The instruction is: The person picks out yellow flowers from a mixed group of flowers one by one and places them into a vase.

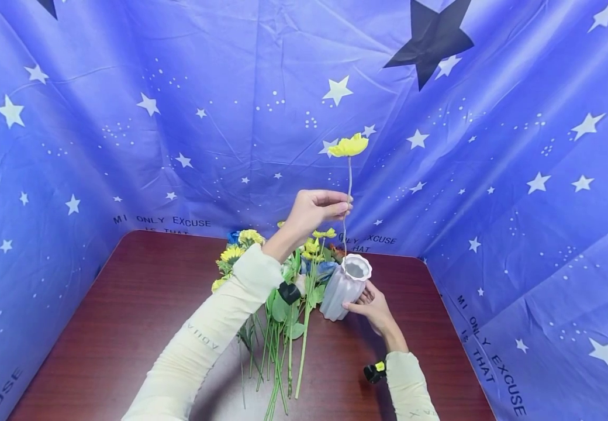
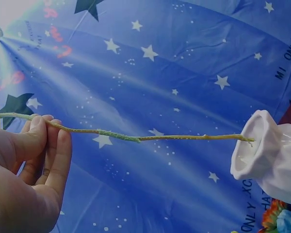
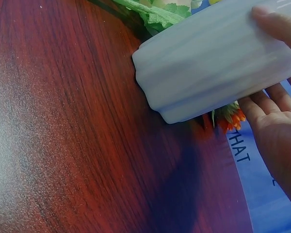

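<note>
My left hand (image 1: 321, 211) pinches the long thin stem of a yellow flower (image 1: 349, 146) between thumb and fingers. The bloom points up, and the stem's lower end reaches the mouth of a white fluted vase (image 1: 342, 291). In the left wrist view that stem tip overlaps the scalloped rim of the vase (image 2: 252, 145). My right hand (image 1: 371, 305) grips the vase from its right side, thumb in front and fingers behind. The vase leans, its mouth tipped to the right in the head view. From the right wrist, the hand (image 3: 276, 111) wraps the vase's upper part.
A heap of flowers (image 1: 311, 248), yellow, blue and orange, lies left of the vase. Their green stems (image 1: 283, 362) stretch toward the near side of the dark red wooden table (image 1: 141, 316). A blue star-print cloth (image 1: 204, 146) hangs around the table.
</note>
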`<action>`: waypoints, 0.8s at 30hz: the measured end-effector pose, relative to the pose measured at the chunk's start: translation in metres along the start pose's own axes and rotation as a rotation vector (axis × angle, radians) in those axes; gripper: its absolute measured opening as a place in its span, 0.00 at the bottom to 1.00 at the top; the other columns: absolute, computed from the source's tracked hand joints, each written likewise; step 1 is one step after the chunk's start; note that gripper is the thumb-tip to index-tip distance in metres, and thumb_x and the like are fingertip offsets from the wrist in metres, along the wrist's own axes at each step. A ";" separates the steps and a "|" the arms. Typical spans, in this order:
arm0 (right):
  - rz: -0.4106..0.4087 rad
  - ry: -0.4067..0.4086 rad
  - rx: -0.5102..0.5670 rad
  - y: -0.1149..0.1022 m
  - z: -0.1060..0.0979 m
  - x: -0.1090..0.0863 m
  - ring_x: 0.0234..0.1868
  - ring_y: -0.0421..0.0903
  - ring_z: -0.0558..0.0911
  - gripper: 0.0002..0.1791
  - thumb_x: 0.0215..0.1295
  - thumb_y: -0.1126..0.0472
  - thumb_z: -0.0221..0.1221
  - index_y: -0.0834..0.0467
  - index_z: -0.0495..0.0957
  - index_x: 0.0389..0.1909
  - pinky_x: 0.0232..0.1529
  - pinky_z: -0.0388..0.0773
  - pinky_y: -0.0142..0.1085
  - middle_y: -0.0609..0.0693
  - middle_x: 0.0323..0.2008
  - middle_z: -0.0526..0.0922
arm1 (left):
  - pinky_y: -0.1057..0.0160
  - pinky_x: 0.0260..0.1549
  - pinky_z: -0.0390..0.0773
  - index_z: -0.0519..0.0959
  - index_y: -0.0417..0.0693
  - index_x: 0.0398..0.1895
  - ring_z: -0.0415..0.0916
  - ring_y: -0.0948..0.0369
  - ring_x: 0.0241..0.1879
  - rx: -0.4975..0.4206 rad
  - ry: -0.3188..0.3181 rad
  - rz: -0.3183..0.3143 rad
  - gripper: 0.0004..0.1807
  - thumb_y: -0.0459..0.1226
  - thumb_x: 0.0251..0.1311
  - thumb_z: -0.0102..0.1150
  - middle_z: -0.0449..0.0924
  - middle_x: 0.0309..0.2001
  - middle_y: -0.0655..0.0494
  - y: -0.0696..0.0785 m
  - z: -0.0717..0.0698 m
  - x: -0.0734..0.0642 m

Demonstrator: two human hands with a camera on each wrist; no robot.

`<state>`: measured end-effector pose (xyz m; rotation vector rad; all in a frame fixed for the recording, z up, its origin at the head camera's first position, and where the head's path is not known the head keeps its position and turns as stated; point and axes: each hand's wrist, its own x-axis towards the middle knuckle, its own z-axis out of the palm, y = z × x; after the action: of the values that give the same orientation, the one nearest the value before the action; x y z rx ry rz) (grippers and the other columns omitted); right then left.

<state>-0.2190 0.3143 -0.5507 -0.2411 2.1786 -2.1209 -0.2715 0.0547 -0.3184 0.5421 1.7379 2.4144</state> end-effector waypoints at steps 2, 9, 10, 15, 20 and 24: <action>0.004 0.002 0.001 0.000 0.000 0.000 0.57 0.33 0.82 0.45 0.50 0.82 0.68 0.66 0.62 0.71 0.59 0.79 0.26 0.37 0.53 0.83 | 0.61 0.44 0.89 0.82 0.26 0.50 0.88 0.48 0.44 -0.002 0.004 0.007 0.13 0.23 0.62 0.64 0.85 0.49 0.32 0.001 0.002 0.000; 0.018 0.011 0.000 -0.002 0.001 -0.001 0.57 0.33 0.82 0.46 0.49 0.82 0.68 0.66 0.61 0.71 0.59 0.79 0.26 0.38 0.53 0.83 | 0.61 0.44 0.89 0.81 0.26 0.50 0.86 0.65 0.34 -0.012 0.015 0.010 0.13 0.23 0.62 0.63 0.85 0.48 0.32 -0.005 0.006 0.002; 0.017 0.013 0.004 -0.003 0.002 -0.001 0.57 0.33 0.82 0.46 0.49 0.82 0.68 0.65 0.62 0.71 0.59 0.80 0.27 0.39 0.53 0.83 | 0.61 0.44 0.89 0.82 0.26 0.49 0.86 0.65 0.33 -0.009 0.016 0.013 0.13 0.23 0.62 0.63 0.85 0.48 0.32 -0.007 0.006 0.003; 0.009 0.013 -0.002 -0.003 0.002 -0.001 0.56 0.34 0.82 0.46 0.50 0.81 0.68 0.67 0.61 0.71 0.59 0.80 0.26 0.40 0.54 0.82 | 0.60 0.45 0.89 0.82 0.26 0.49 0.87 0.63 0.34 0.004 0.023 0.010 0.12 0.23 0.62 0.64 0.86 0.47 0.32 -0.012 0.006 0.004; 0.021 0.009 -0.006 -0.005 0.002 -0.001 0.56 0.32 0.82 0.47 0.50 0.81 0.68 0.69 0.59 0.73 0.59 0.79 0.26 0.39 0.54 0.82 | 0.58 0.47 0.88 0.82 0.27 0.49 0.89 0.52 0.41 0.032 0.018 -0.012 0.13 0.24 0.62 0.64 0.85 0.48 0.32 -0.019 0.006 0.004; 0.030 0.003 -0.008 -0.006 0.002 -0.002 0.56 0.32 0.81 0.49 0.50 0.81 0.68 0.70 0.57 0.74 0.59 0.79 0.25 0.39 0.54 0.81 | 0.55 0.48 0.88 0.83 0.29 0.50 0.86 0.42 0.48 0.068 0.011 -0.040 0.13 0.24 0.62 0.65 0.86 0.49 0.33 -0.023 0.008 0.005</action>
<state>-0.2168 0.3124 -0.5451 -0.2045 2.1785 -2.0983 -0.2757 0.0708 -0.3367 0.4976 1.8234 2.3430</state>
